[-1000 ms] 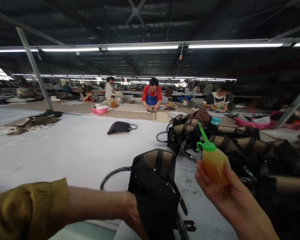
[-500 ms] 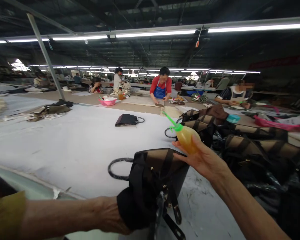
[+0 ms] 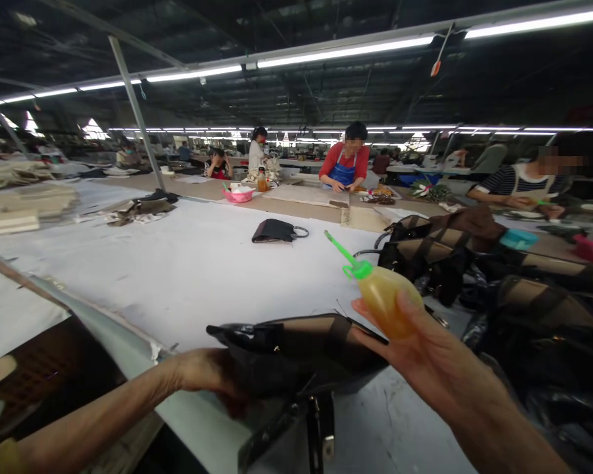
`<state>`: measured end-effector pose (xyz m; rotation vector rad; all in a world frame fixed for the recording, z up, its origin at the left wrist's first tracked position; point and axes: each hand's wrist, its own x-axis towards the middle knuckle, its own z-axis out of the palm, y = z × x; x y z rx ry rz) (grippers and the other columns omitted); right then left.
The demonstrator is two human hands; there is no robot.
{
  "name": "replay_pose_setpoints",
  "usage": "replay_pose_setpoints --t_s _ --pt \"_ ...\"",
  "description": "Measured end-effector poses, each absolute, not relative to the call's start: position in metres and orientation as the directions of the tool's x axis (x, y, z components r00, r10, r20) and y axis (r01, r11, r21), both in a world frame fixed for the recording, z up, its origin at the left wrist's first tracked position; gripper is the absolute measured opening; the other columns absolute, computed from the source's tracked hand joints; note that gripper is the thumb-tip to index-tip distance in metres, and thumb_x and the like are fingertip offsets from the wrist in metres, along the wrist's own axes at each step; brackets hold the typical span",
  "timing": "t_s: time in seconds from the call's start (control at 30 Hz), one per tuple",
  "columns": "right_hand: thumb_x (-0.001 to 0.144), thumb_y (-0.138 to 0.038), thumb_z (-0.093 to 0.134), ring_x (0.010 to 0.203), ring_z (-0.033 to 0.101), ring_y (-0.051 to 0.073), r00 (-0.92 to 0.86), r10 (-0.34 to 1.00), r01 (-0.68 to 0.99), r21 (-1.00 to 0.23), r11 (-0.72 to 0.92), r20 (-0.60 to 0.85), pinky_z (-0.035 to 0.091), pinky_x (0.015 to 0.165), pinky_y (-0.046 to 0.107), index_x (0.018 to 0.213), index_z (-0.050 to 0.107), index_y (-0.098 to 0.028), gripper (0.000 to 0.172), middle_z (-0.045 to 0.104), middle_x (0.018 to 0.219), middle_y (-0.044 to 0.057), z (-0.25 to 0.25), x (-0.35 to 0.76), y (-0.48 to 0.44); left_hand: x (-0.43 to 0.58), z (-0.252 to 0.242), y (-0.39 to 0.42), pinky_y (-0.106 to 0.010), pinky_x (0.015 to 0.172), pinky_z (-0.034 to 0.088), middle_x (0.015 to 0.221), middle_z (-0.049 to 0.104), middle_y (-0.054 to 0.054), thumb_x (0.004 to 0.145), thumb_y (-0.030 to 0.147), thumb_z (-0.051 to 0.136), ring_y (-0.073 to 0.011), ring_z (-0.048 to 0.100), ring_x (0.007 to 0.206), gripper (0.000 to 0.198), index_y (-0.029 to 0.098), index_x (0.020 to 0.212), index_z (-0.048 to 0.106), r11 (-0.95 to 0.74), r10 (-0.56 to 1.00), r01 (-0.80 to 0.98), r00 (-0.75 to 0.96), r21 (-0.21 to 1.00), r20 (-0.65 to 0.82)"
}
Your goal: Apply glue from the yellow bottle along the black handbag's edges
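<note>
A black and brown handbag (image 3: 296, 349) lies tilted on the white-covered table in front of me, its straps hanging towards me. My left hand (image 3: 216, 375) is at the bag's left side, fingers curled against the dark material and partly lost in shadow. In my right hand (image 3: 415, 349) is a soft squeeze bottle (image 3: 388, 296) of yellowish liquid, with a green cap and a long green nozzle pointing up and left. The fingertips of this hand are beside the bag's upper right edge; whether they touch it I cannot tell.
A small dark bag piece with a handle (image 3: 274, 231) lies further back on the table (image 3: 178, 263). Several similar handbags (image 3: 524, 322) crowd the right side. Fabric scraps (image 3: 141, 209) and a pink basket (image 3: 238, 193) are further off. Co-workers (image 3: 346, 164) work across the table.
The handbag has turned and tipped, and its ring handle no longer stands out at the left. My left hand has shifted up along its side. The bottle has moved slightly right and down.
</note>
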<state>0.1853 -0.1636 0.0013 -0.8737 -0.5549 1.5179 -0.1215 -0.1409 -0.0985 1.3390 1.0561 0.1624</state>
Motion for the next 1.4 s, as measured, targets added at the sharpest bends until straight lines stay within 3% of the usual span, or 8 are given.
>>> replay_pose_setpoints --t_s 0.13,0.3,0.5,0.63,0.77,0.9,1.13,1.4 --pt "0.083 -0.038 0.06 0.116 0.05 0.025 0.074 0.983 -0.598 -0.796 -0.09 -0.167 0.035 0.095 0.062 0.109 0.062 -0.029 0.028 0.058 0.123 0.002 0.002 0.178 -0.157 -0.123 -0.088 -0.136 -0.036 0.071 0.052 0.091 0.064 -0.009 0.059 0.023 0.063 -0.0225 0.062 0.081 0.035 0.01 0.092 0.062 0.324 0.708 0.356 0.523 0.876 -0.474" --pt "0.088 -0.034 0.053 0.115 0.05 0.021 0.125 0.969 -0.61 -0.786 -0.094 -0.214 0.025 0.099 0.065 0.107 0.062 -0.03 0.022 0.059 0.121 0.0 0.008 0.178 -0.145 -0.104 -0.092 -0.111 -0.029 0.074 0.049 0.097 0.064 -0.008 0.066 0.019 0.052 -0.0217 0.058 0.092 0.041 0.011 0.105 0.056 -0.019 0.884 0.457 0.422 0.889 -0.198" --pt "0.087 -0.037 0.055 0.116 0.049 0.019 0.165 0.965 -0.616 -0.786 -0.06 -0.202 0.023 0.102 0.063 0.105 0.062 -0.03 0.02 0.058 0.122 -0.003 0.008 0.173 -0.133 -0.079 -0.078 -0.078 -0.038 0.076 0.048 0.095 0.066 -0.016 0.075 0.01 0.043 -0.0298 0.062 0.091 0.026 0.01 0.092 0.063 -0.097 0.993 0.948 0.113 0.304 -0.035" --pt "0.088 -0.037 0.054 0.116 0.049 0.017 0.18 0.953 -0.634 -0.77 -0.076 -0.243 0.024 0.103 0.061 0.104 0.062 -0.032 0.018 0.06 0.119 -0.004 0.008 0.172 -0.127 -0.08 -0.032 -0.102 -0.047 0.072 0.045 0.088 0.064 -0.017 0.079 0.007 0.036 -0.0334 0.061 0.085 0.027 0.01 0.086 0.062 -0.092 0.984 0.987 0.069 0.134 0.165" --pt "0.086 -0.039 0.055 0.119 0.047 0.017 0.171 0.958 -0.597 -0.798 -0.085 -0.23 0.026 0.102 0.06 0.105 0.062 -0.035 0.02 0.06 0.119 -0.005 0.006 0.175 -0.124 -0.063 -0.009 -0.126 -0.028 0.084 0.045 0.097 0.064 -0.003 0.086 0.01 0.038 -0.0166 0.058 0.093 0.028 0.019 0.102 0.059 -0.662 0.748 0.686 0.581 0.301 0.321" --pt "0.086 -0.037 0.057 0.118 0.048 0.017 0.163 0.956 -0.593 -0.799 -0.102 -0.243 0.027 0.103 0.058 0.102 0.063 -0.033 0.018 0.061 0.117 -0.005 0.005 0.176 -0.126 -0.045 -0.019 -0.12 -0.034 0.11 0.024 0.116 0.059 -0.006 0.09 0.029 0.047 -0.0219 0.039 0.124 0.033 0.015 0.12 0.051 -0.867 0.498 0.443 0.796 0.23 0.345" --pt "0.084 -0.036 0.059 0.12 0.046 0.019 0.163 0.958 -0.614 -0.784 -0.089 -0.236 0.028 0.102 0.059 0.104 0.062 -0.031 0.021 0.061 0.118 -0.003 0.004 0.177 -0.129 -0.051 -0.037 -0.111 -0.039 0.078 0.044 0.072 0.061 -0.008 0.088 0.059 0.029 -0.0233 0.055 0.076 0.055 0.015 0.073 0.059 -0.537 0.832 0.817 0.473 0.209 0.29" --pt "0.081 -0.039 0.061 0.12 0.046 0.021 0.152 0.962 -0.579 -0.809 -0.1 -0.228 0.029 0.101 0.06 0.103 0.063 -0.033 0.023 0.059 0.121 -0.002 0.0 0.182 -0.126 -0.065 -0.056 -0.115 -0.033 0.092 0.042 0.12 0.05 -0.008 0.08 0.012 0.049 -0.0207 0.047 0.108 0.029 0.018 0.107 0.054 -0.398 0.864 0.768 0.129 0.501 0.487"
